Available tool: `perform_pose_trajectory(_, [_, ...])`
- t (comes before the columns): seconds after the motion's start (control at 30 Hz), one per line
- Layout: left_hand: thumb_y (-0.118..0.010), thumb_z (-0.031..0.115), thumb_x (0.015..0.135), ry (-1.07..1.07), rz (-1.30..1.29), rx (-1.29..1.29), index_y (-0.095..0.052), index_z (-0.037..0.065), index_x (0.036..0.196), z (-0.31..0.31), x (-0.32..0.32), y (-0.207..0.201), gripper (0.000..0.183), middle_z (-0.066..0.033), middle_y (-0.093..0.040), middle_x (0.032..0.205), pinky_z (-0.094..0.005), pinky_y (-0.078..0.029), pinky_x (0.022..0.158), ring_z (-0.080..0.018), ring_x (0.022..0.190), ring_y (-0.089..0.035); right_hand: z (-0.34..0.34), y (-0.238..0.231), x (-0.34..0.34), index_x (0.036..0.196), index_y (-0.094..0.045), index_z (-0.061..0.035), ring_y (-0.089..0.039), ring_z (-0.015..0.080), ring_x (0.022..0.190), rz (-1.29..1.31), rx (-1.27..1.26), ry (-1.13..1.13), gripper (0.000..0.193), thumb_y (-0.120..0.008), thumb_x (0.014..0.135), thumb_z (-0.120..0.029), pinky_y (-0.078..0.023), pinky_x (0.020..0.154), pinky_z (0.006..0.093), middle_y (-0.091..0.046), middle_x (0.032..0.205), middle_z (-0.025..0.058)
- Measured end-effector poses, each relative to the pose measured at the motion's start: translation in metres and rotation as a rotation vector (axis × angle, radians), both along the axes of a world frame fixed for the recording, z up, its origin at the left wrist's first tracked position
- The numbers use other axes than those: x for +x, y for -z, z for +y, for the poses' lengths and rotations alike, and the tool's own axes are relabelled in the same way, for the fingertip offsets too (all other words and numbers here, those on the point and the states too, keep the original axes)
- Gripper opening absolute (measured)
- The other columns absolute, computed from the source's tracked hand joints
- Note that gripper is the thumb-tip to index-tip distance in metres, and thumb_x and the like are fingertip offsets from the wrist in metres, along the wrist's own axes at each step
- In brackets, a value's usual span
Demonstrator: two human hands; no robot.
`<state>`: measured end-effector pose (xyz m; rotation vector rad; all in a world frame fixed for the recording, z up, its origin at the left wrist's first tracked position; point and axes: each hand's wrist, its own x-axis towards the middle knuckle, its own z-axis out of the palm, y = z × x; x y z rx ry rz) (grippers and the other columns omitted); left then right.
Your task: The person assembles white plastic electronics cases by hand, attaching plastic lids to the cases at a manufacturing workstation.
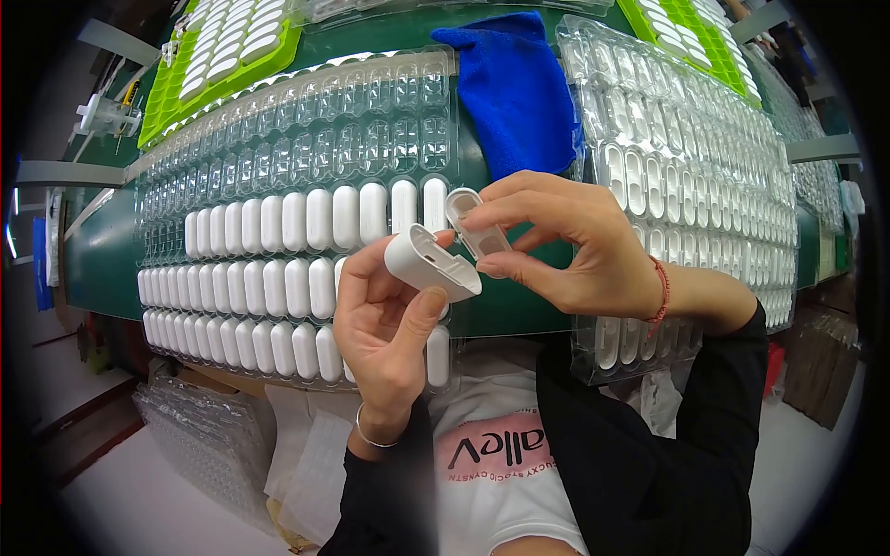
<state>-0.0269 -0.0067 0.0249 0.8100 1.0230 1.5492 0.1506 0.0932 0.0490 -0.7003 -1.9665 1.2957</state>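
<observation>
Between the fingers and thumb of my left hand (382, 347) is a white rounded earbud-case body (413, 259), its notched open edge tilted up to the right. My right hand (589, 246) pinches a small white hollow case lid (489, 243) between thumb and fingers, its hollow side showing. The two parts are close together at the middle of the view; whether they touch I cannot tell. Below and left of them, a clear plastic tray (287, 153) bears rows of white oval case pieces (295, 222), some hidden behind my left hand.
A blue cloth (519, 93) lies beyond my hands on the green table (514, 320). To the right, clear trays (589, 357) hold hollow white pieces (635, 181). Bright green trays (153, 125) with white pieces stand at the far left and far right. Stacked clear trays (199, 445) are low at left.
</observation>
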Motion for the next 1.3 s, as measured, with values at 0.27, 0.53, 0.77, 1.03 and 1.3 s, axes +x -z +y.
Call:
perform_pose_trajectory(0.27, [-0.063,-0.003,0.089,0.040,-0.120,-0.056,-0.044,-0.005,0.128,-0.003,0.001,-0.002,0.044,-0.0159,-0.058,0.119,-0.0329,-0.048,0.095,-0.0192,0.113,-0.058,0.000,-0.002,0.005,0.113,-0.066,-0.0024,-0.068,0.0216,0.086,-0.128,0.294,0.016,0.036,-0.072,0.078,0.005,-0.058,0.068,0.0277,-0.064,0.108,0.0141])
perform_pose_trajectory(0.53, [-0.064,-0.003,0.088,0.041,-0.088,-0.082,-0.046,-0.004,0.125,0.003,0.008,-0.001,0.042,-0.0161,-0.061,0.116,-0.0326,-0.050,0.094,-0.0193,0.107,-0.061,-0.005,0.007,0.004,0.106,-0.065,-0.0035,-0.067,0.0227,0.072,-0.160,0.559,0.088,0.027,-0.071,0.079,-0.003,-0.056,0.058,0.0291,-0.061,0.103,0.0112])
perform_pose_trajectory(0.77, [-0.069,-0.005,0.084,-0.022,-0.004,-0.047,-0.048,-0.003,0.121,0.003,0.012,0.003,0.043,-0.0149,-0.063,0.110,-0.0294,-0.052,0.089,-0.0180,0.101,-0.064,-0.005,0.010,0.004,0.108,-0.065,-0.0032,-0.066,0.0235,0.076,-0.188,0.627,0.085,0.032,-0.067,0.076,-0.001,-0.056,0.061,0.0298,-0.059,0.101,0.0123])
perform_pose_trajectory(1.03, [-0.074,-0.005,0.080,-0.122,0.126,0.060,-0.051,-0.003,0.116,0.002,0.016,0.017,0.043,-0.0133,-0.064,0.108,-0.0272,-0.052,0.086,-0.0158,0.098,-0.064,-0.009,0.013,0.003,0.110,-0.066,0.0001,-0.067,0.0207,0.077,-0.261,0.697,0.077,0.039,-0.072,0.072,0.007,-0.058,0.064,0.0277,-0.062,0.103,0.0133])
perform_pose_trajectory(1.3, [-0.076,-0.003,0.076,0.121,-0.308,0.017,-0.055,-0.002,0.111,0.000,0.000,0.021,0.041,-0.0110,-0.064,0.106,-0.0285,-0.052,0.087,-0.0154,0.098,-0.064,-0.011,0.003,0.005,0.104,-0.072,-0.0104,-0.067,0.0201,0.075,-0.125,0.456,0.070,0.043,-0.067,0.069,0.013,-0.053,0.058,0.0261,-0.065,0.096,0.0097])
